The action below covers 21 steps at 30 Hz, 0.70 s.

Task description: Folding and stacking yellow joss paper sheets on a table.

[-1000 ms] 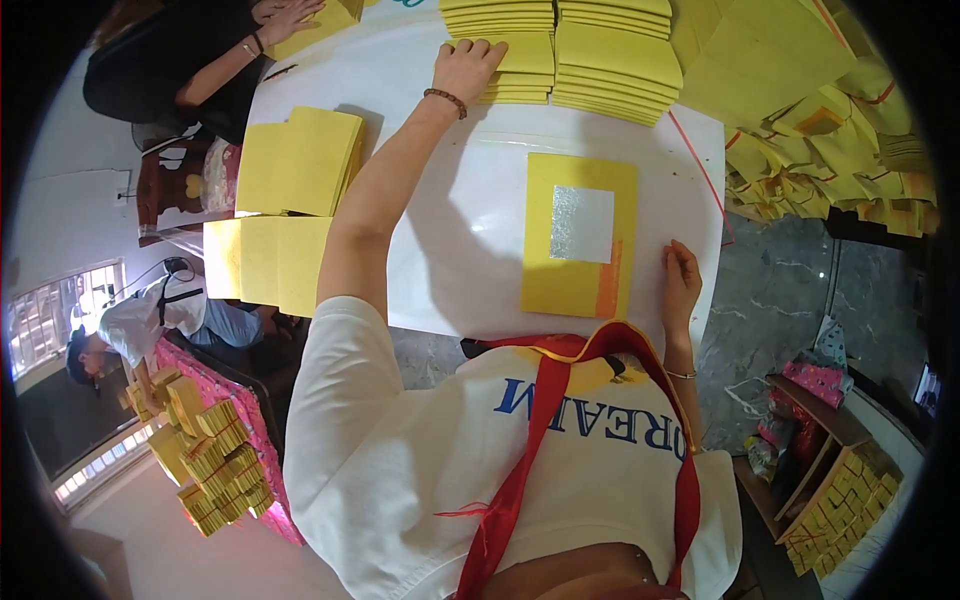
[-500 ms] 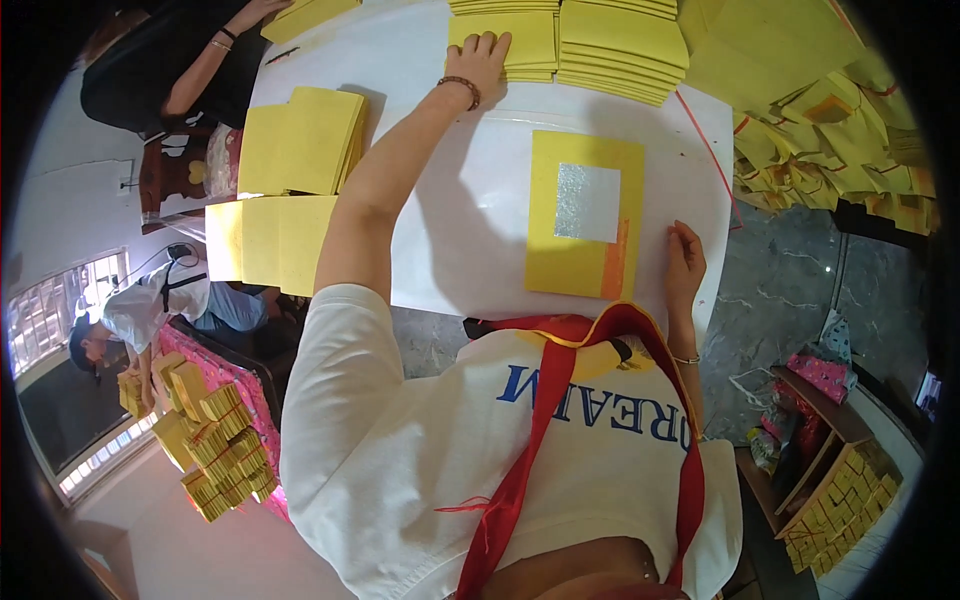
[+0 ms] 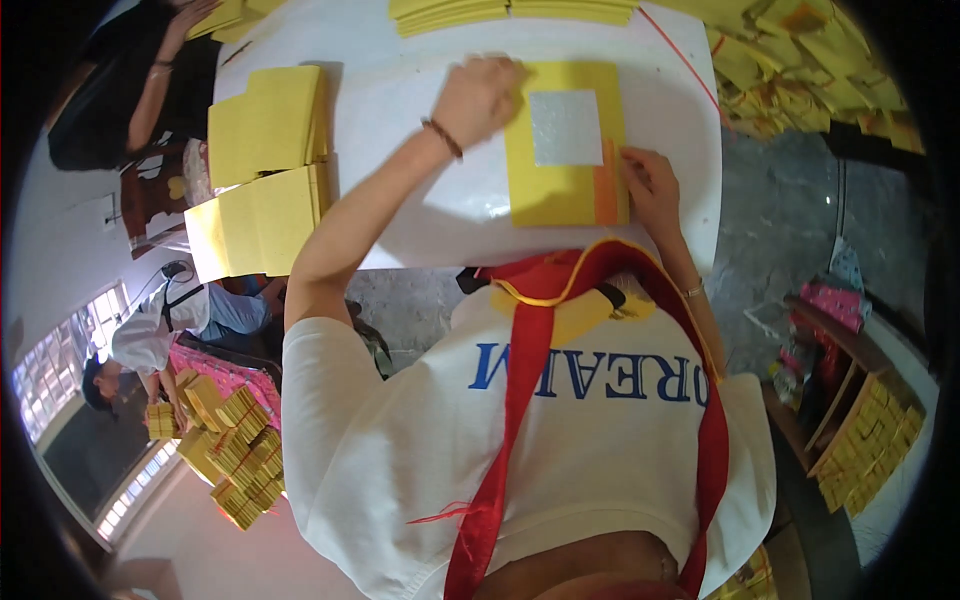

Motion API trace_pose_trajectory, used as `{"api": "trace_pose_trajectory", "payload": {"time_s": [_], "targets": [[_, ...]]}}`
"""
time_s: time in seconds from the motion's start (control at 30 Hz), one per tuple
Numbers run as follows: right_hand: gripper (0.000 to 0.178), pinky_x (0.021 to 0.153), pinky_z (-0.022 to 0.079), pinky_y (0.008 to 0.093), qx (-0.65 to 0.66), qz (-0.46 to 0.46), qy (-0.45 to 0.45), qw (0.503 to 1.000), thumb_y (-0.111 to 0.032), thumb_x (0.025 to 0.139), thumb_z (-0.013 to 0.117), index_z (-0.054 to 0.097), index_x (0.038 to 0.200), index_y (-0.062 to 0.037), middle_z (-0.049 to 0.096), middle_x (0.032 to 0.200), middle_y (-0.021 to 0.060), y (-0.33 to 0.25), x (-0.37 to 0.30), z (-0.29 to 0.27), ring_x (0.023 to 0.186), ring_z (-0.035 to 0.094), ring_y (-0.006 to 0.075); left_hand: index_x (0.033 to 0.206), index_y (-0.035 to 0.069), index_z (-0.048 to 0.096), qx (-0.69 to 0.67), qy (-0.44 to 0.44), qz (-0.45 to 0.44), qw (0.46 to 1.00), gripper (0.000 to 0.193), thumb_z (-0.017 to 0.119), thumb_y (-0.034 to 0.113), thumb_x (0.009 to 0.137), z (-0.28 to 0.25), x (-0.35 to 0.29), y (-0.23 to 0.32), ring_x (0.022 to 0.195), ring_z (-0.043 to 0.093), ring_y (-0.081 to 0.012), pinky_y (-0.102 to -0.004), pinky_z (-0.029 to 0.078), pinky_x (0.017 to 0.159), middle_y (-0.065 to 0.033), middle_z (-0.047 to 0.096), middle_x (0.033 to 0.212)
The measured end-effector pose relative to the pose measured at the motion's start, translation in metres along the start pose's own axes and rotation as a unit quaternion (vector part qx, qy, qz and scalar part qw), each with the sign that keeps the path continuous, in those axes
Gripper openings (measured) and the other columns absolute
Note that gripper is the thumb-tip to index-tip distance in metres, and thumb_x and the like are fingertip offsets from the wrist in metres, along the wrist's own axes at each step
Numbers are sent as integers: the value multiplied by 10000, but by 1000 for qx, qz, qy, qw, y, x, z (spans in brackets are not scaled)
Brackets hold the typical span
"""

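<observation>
On the white table in front of me lies a yellow paper (image 3: 538,195) with a silver foil square (image 3: 565,128) and an orange strip (image 3: 606,195) on it. My left hand (image 3: 480,97) is at its upper left edge, fingers bent and smeared by motion; what they grip, if anything, does not show. At the right edge, beside the orange strip, my right hand (image 3: 652,188) has its fingers curled, with the tips on the paper's edge. Beyond the paper are stacks of yellow paper (image 3: 450,15) at the table's far side.
More yellow stacks (image 3: 262,120) stand on the table's left. A heap of loose yellow papers (image 3: 775,80) lies at the far right. One person in black (image 3: 100,110) is at the far left; another in a white shirt (image 3: 150,335) handles tied yellow bundles (image 3: 235,440). A wooden shelf (image 3: 835,340) stands right.
My left hand has come from the far stack back to the paper's upper left edge. My right hand has moved left to the paper's right edge. The whole view has shifted.
</observation>
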State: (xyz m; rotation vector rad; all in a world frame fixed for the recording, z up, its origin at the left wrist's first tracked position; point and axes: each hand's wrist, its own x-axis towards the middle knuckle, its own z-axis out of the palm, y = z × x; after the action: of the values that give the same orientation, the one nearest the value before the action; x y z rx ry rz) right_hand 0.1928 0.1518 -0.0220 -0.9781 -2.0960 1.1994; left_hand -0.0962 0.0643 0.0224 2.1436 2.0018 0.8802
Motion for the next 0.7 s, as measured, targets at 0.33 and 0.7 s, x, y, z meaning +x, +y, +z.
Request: {"api": "trace_pose_trajectory", "payload": {"time_s": [0.33,0.7], "targets": [[219,699,472,292,17,-39,-45,998,-95,790,603,630,1002,-49,616,940,81,5,2,6,792,594,205,1121,128,557,45,-102,86,990,507,737,244,661,37,-79,96,997,500,-261,-366,412,796,-76,528,1128],[236,711,465,272,68,-37,-55,996,-106,794,611,629,1023,-50,606,920,78,10,2,4,774,574,172,842,33,625,-120,-81,-33,989,136,584,162,836,36,-68,94,730,582,-281,-361,472,639,-110,602,757]]}}
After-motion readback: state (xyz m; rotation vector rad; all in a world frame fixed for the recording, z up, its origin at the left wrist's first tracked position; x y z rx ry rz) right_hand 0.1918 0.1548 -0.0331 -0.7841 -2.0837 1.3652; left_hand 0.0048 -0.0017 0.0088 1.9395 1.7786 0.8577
